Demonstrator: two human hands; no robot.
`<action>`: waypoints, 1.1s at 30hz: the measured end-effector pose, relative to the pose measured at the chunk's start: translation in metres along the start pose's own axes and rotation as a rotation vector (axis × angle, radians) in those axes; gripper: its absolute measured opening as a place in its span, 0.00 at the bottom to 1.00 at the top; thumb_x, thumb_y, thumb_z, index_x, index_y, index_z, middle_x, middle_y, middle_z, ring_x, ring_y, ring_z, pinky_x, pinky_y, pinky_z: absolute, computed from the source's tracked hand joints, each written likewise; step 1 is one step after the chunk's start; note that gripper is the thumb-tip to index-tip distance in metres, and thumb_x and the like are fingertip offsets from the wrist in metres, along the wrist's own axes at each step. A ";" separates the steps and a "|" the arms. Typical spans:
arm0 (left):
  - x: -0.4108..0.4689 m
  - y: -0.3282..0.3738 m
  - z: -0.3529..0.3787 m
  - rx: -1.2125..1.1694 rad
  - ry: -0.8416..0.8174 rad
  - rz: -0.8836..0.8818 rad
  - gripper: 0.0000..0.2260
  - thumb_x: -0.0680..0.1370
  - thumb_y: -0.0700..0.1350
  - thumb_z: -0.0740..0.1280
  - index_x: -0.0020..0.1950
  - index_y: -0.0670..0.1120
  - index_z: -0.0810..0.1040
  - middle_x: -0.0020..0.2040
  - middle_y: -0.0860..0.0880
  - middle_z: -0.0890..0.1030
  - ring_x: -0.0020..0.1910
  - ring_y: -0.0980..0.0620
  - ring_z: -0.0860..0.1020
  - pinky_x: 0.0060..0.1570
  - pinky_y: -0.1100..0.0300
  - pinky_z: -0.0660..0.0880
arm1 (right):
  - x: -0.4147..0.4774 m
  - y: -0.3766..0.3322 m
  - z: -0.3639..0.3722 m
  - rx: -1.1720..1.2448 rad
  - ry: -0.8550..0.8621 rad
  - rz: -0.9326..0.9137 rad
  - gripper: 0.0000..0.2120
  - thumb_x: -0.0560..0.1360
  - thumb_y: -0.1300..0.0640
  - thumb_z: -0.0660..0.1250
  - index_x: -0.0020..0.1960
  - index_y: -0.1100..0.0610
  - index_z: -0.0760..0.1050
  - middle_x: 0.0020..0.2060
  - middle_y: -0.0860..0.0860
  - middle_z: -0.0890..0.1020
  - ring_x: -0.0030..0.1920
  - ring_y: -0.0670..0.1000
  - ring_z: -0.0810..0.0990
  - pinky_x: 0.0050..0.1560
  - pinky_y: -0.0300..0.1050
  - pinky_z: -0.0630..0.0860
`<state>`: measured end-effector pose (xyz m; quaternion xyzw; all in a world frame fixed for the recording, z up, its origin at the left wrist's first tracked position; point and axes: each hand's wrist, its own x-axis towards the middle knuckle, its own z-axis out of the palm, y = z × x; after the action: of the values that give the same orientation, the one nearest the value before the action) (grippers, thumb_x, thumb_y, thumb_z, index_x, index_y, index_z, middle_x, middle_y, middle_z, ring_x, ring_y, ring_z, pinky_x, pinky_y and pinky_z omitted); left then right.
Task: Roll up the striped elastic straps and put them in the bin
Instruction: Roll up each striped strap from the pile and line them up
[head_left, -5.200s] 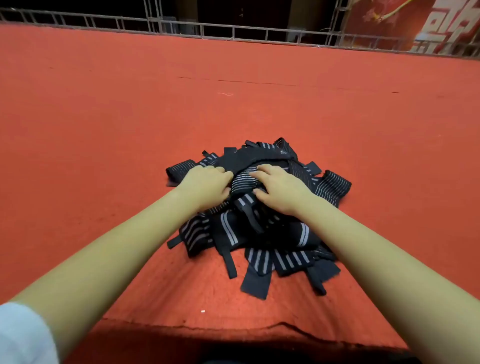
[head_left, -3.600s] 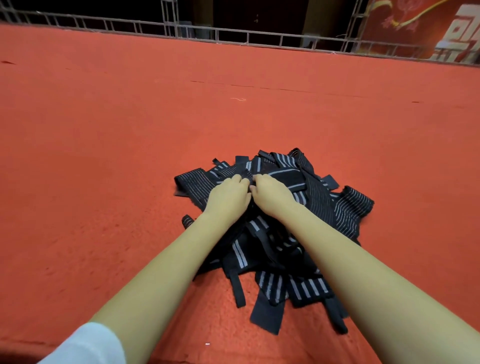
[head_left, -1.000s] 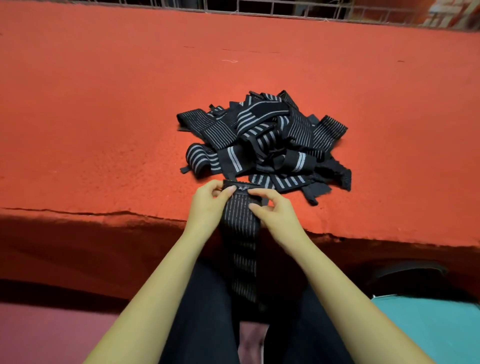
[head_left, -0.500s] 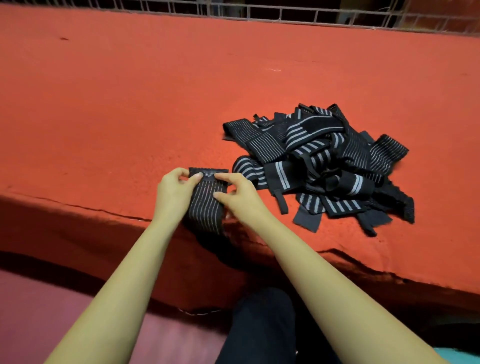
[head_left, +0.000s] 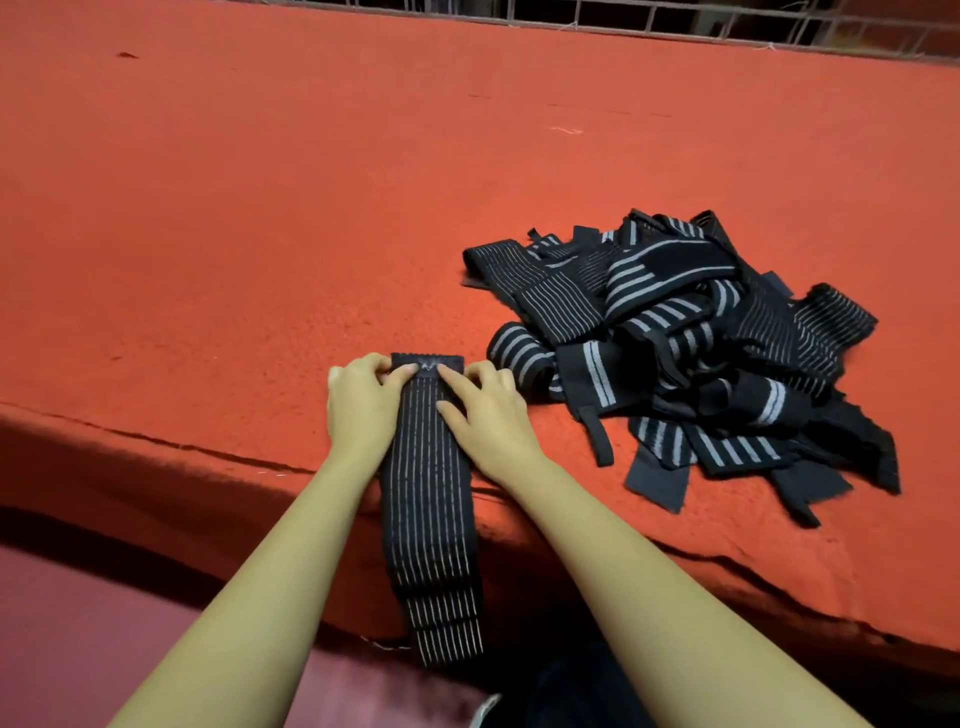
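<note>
One black strap with thin white stripes (head_left: 428, 499) lies flat across the near edge of the red table and hangs down over it. My left hand (head_left: 358, 405) pinches the strap's far end at its left corner. My right hand (head_left: 485, 410) pinches the same end at its right corner. A heap of several tangled black striped straps (head_left: 691, 343) lies on the table to the right of my hands. No bin is in view.
The red felt-covered table (head_left: 260, 208) stretches far to the left and back. A metal rail (head_left: 675, 21) runs along its far edge. Below the near edge are a dark pink floor (head_left: 78, 649) and my dark trousers (head_left: 561, 691).
Both hands pulled one strap out of the heap, carried it left and laid it flat on the table edge. It now lies stretched out longer, with its tail hanging over.
</note>
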<state>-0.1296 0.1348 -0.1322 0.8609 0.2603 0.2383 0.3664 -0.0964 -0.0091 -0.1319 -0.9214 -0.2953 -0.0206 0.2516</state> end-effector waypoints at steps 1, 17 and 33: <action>0.000 -0.001 0.001 -0.005 -0.004 -0.012 0.12 0.77 0.51 0.68 0.52 0.42 0.79 0.42 0.48 0.79 0.54 0.45 0.69 0.46 0.55 0.65 | 0.000 0.000 0.002 -0.044 0.012 0.009 0.24 0.81 0.48 0.58 0.76 0.52 0.62 0.63 0.54 0.68 0.61 0.55 0.65 0.63 0.51 0.66; -0.035 -0.006 -0.007 0.533 -0.157 0.288 0.20 0.83 0.49 0.56 0.73 0.45 0.68 0.67 0.44 0.69 0.65 0.43 0.66 0.60 0.48 0.65 | -0.008 -0.004 -0.001 -0.296 -0.005 0.098 0.24 0.81 0.42 0.52 0.75 0.47 0.61 0.69 0.57 0.64 0.66 0.58 0.63 0.64 0.55 0.64; -0.031 -0.006 -0.008 0.567 -0.201 0.267 0.21 0.83 0.50 0.53 0.76 0.47 0.63 0.69 0.45 0.65 0.66 0.45 0.63 0.64 0.50 0.61 | -0.020 0.001 -0.009 -0.448 -0.091 0.126 0.24 0.82 0.42 0.46 0.77 0.43 0.54 0.73 0.55 0.59 0.69 0.58 0.60 0.66 0.55 0.60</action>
<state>-0.1597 0.1228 -0.1383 0.9744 0.1637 0.1159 0.1015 -0.1113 -0.0248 -0.1283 -0.9709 -0.2361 -0.0284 0.0280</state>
